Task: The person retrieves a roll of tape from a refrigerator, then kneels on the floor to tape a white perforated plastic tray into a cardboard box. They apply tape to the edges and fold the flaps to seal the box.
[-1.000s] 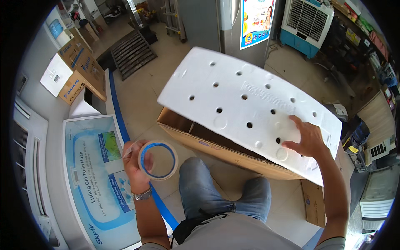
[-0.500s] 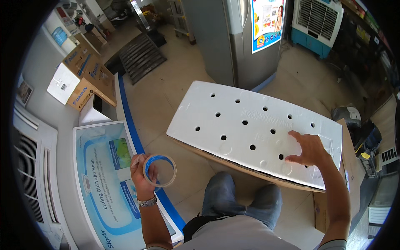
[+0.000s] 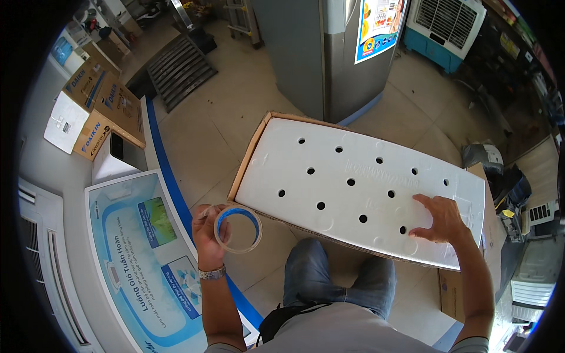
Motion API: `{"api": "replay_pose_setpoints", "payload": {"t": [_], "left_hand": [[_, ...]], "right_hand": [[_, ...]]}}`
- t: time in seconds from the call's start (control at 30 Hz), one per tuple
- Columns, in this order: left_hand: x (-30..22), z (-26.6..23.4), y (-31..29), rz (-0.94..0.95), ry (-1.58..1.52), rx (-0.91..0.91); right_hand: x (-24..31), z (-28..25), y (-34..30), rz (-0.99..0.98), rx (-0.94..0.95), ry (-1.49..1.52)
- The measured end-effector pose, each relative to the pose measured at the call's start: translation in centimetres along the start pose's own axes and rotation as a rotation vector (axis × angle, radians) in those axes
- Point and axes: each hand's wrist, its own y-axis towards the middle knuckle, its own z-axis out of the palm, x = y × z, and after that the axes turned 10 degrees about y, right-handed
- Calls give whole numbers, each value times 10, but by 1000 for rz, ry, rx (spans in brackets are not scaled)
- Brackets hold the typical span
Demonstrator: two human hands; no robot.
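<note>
1. Left hand (image 3: 209, 235): I view it from above through the head camera, its fingers closed around one side of a tape roll (image 3: 258, 229). A wristwatch (image 3: 212, 273) encircles the wrist.
2. Tape roll: ring-shaped, with a blue inner core, it is held near the left corner of a long cardboard box (image 3: 250, 156), its open centre turned toward me.
3. Right hand (image 3: 440, 220): I see it spread and empty of any grip, thumb and fingers parted, lying over the right part of a white foam panel (image 3: 368, 197).
4. Foam panel: rectangular and pierced by rows of dark round holes, it covers the top of the box. A cardboard rim shows along its left end, with thin strips at the near and far edges; I cannot tell how it sits at the right end.
5. Surroundings: beyond the box I note a grey refrigerator (image 3: 300, 65); to the left, a blue-and-white display board (image 3: 132, 259); at upper right, an air cooler (image 3: 444, 32). Jeans-clad legs (image 3: 309, 273) stand on the near side of the box.
</note>
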Motion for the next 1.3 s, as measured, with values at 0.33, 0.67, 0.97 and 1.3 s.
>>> {"api": "replay_pose_setpoints", "payload": {"t": [0.33, 0.67, 0.97, 1.3], "left_hand": [[1, -3, 0, -32, 4, 9], [2, -8, 0, -88, 42, -69], [0, 43, -6, -139, 113, 84], [21, 308, 49, -189, 446, 979]], "right_hand": [[-7, 4, -6, -51, -76, 1], [-2, 1, -12, -10, -49, 17], [-13, 12, -15, -15, -69, 19], [-19, 27, -17, -26, -236, 67]]}}
